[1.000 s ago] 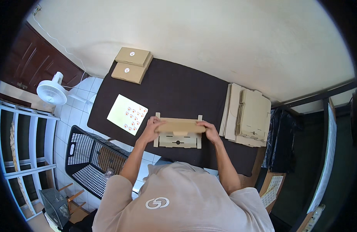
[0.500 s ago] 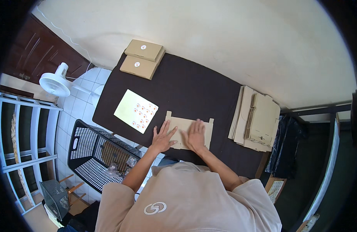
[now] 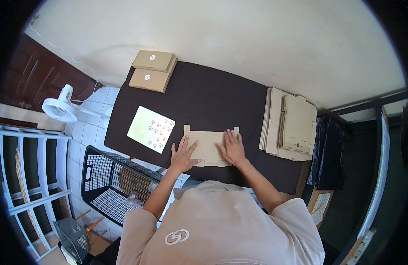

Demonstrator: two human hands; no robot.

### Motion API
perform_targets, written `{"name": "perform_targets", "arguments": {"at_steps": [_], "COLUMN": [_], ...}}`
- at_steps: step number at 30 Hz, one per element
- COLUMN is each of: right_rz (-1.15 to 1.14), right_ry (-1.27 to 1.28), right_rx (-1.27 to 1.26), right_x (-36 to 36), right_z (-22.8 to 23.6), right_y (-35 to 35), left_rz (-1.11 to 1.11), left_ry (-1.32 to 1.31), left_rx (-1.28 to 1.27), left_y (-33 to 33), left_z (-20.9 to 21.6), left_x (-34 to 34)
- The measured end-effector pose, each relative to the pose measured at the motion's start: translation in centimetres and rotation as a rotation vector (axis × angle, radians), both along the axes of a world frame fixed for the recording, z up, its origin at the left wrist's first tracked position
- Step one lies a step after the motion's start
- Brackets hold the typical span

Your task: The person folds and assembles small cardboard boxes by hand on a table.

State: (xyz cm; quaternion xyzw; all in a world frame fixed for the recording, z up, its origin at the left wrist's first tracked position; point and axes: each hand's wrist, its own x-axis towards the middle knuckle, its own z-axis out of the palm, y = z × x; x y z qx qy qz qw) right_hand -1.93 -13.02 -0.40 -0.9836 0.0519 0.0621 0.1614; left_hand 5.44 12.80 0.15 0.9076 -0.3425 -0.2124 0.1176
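Observation:
A flat piece of brown cardboard (image 3: pixel 206 143), with small tabs standing out at its far corners, lies on the dark tablecloth (image 3: pixel 213 95) in front of me. My left hand (image 3: pixel 182 157) rests on its left edge with the fingers spread. Over the right edge lies my right hand (image 3: pixel 233 150), its fingers stretched out flat. Neither hand holds anything. To the left is a pale sheet (image 3: pixel 142 126) bearing several round orange-and-white stickers.
Folded brown boxes (image 3: pixel 153 60) with round stickers are stacked at the far left. Flat cardboard blanks (image 3: pixel 297 123) are piled on the right. A black plastic crate (image 3: pixel 107 203) stands left of the table, with a white fan (image 3: pixel 60 108) beyond it.
My right hand has moved from the middle of the cardboard to its right edge. My left hand stays on the left edge. The whole view has shifted slightly.

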Motion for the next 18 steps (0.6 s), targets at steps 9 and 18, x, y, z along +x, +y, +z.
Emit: {"name": "perform_targets", "arguments": {"at_steps": [9,18], "right_rz": [0.031,-0.024], "right_ry": [-0.091,-0.159], "right_rx": [0.054,-0.103], "right_x": [0.4,4.5], "right_z": [1.9,0.3], "right_y": [-1.9,-2.4], "left_rz": [0.037,0.079], "left_ry": [-0.029,-0.312], "left_rx": [-0.165,-0.131], "left_y": [-2.5,-5.9], "left_z": [1.5,-1.3], "left_x": [1.4,3.9]}}
